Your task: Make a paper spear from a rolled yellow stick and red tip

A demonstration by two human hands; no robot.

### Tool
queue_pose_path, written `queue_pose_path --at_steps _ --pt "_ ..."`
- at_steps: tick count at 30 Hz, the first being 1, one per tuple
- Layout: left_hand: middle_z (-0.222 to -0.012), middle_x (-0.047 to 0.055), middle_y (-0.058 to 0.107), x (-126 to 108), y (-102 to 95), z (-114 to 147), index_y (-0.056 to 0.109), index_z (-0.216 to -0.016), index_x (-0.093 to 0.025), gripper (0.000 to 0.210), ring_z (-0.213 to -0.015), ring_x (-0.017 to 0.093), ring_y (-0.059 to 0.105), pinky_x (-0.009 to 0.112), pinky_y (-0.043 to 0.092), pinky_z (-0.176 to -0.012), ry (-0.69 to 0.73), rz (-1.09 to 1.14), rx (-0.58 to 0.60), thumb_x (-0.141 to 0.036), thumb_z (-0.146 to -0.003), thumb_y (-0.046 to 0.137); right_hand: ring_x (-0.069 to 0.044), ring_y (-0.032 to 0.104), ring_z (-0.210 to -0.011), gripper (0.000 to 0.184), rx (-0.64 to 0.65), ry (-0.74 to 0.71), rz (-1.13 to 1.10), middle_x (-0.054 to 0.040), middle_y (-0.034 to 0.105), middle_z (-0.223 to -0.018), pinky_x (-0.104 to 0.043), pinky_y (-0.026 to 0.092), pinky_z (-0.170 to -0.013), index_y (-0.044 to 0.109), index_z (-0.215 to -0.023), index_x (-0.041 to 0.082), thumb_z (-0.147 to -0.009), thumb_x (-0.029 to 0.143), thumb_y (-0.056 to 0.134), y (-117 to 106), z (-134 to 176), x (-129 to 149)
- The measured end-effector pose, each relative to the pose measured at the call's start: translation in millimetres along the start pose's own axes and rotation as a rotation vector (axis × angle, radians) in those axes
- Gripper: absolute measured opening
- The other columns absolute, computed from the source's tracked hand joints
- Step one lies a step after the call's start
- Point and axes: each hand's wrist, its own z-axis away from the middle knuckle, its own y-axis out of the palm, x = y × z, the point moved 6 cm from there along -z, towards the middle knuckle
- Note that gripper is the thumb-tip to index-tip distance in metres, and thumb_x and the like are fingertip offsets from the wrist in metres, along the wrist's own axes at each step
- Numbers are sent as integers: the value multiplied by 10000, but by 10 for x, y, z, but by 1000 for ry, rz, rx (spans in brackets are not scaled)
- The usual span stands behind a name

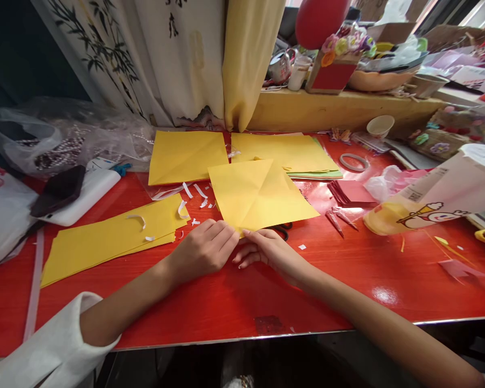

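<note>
A creased square of yellow paper point(262, 191) is tilted up over the red table, with fold lines crossing its face. Its near corner is pinched by my left hand point(208, 243), fingers curled closed. Right beside that, my right hand point(269, 249) grips the same corner between thumb and forefinger, its other fingers loosely bent. Behind the sheet lie a stack of yellow squares point(186, 156) and another pile of yellow paper point(278, 148) with green sheets under it. Dark scissor handles point(283, 230) show partly from beneath the held sheet.
Long yellow strips point(113, 237) and white paper scraps lie left on the red table point(307, 291). A phone point(59, 189) rests on a white box. At right stand a drink cup point(432, 188), red paper pieces point(351, 192) and a tape ring point(354, 162). A cluttered ledge runs behind.
</note>
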Motion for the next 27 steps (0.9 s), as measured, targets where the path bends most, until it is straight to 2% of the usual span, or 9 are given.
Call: queue_pose_path --at_steps 18,27 --pt "-779 80 639 -37 -11 15 572 -878 -66 123 -707 175 591 299 463 -611 51 -34 -40 -138 -796 516 -150 635 -651 226 -14 2 -6 -70 640 -728 -274 526 -608 597 -829 110 -845 307 488 9 10 14" --pt "-818 73 644 -42 -14 22 580 -892 -70 138 -726 165 592 290 441 -612 55 -66 -58 -148 -792 526 -155 642 -640 231 -14 18 -32 -70 645 -687 -281 524 -621 587 -795 106 -848 307 487 7 -6 1"
